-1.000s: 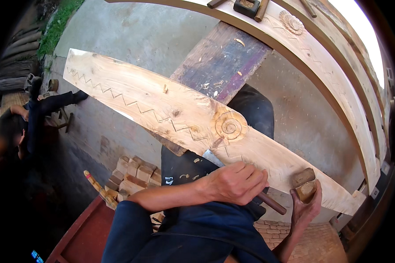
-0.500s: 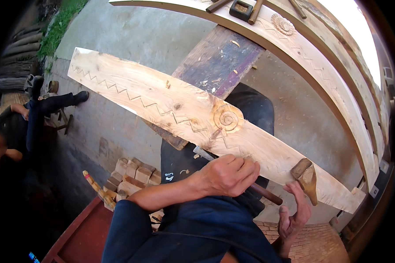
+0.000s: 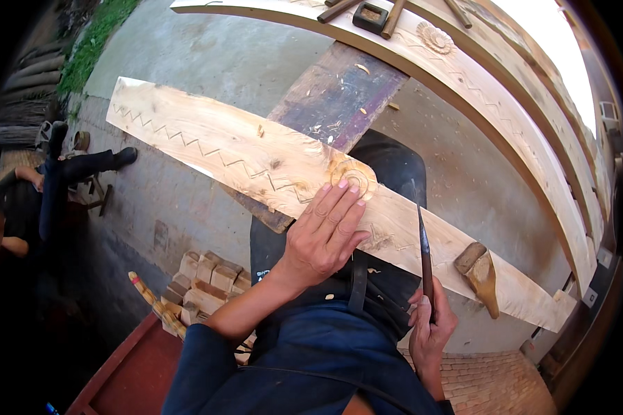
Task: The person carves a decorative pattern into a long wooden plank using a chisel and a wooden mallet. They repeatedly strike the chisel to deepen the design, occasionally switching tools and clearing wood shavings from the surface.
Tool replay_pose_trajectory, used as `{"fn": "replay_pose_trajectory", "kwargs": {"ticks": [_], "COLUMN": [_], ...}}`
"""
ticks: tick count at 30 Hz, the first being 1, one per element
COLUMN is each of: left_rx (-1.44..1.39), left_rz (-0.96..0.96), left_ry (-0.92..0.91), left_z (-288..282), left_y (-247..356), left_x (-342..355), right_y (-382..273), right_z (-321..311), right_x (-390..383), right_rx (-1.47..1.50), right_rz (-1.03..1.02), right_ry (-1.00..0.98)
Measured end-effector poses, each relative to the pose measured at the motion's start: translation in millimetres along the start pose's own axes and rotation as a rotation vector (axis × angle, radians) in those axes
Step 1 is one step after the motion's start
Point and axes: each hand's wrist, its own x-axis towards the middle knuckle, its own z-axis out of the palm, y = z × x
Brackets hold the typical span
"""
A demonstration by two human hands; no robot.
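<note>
Carved board (image 3: 401, 225), diagonal | chisel (image 3: 426, 252), blade forward | mallet (image 3: 479, 270), on board

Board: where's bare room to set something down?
Free: on the board, the left strip between the zigzag and far edge, bar one chip; also a patch just right of the mallet. Crowded: the middle, with left hand over the spiral, then the right hand's chisel and the mallet.

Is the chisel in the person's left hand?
No, the right hand holds the chisel; the left hand lies on the carved board.
</note>
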Motion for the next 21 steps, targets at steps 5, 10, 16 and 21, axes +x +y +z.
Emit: {"fn": "replay_pose_trajectory", "kwargs": {"ticks": [5,10,16,21], "left_rx": [-0.061,-0.059,-0.112,-0.154], "left_rz": [0.155,0.337,0.38,0.382], "left_ry": [0.044,-0.03,0.097,0.095], "left_z": [-2,8,23,23], "left_y": [-6,-14,-25,-28], "left_x": [-6,21,8,4], "right_y": [4,1,-3,-25], "right_z": [13,21,24,21], "right_x": [-7,-12,-20,-31], "right_rx": [-0.123,-0.161,0.022,0.533], "right_rz": [-0.245,-0.404,-0.266,0.237], "right_ry": [-0.055,-0.059,-0.095,-0.233]}}
